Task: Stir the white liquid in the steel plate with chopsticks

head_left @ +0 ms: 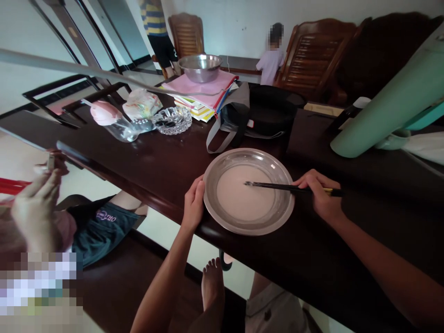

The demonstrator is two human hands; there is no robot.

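A shallow metal dish (281, 172) holding pale milky liquid (243, 194) rests on the near edge of a dark wooden table (166, 162). My left hand (193, 203) grips the dish's left rim, fingers curled over it. My right hand (321, 194) is closed around a pair of black chopsticks (274, 186), whose tips reach into the liquid near the dish's centre.
A black bag (258, 113), a glass bowl (172, 120), a plastic cup (121, 127), stacked books (201, 99) under a steel bowl (201, 67) and a green roll (388, 108) lie further back. Another person's hand (34, 203) is at left. Two people stand beyond, near wooden chairs.
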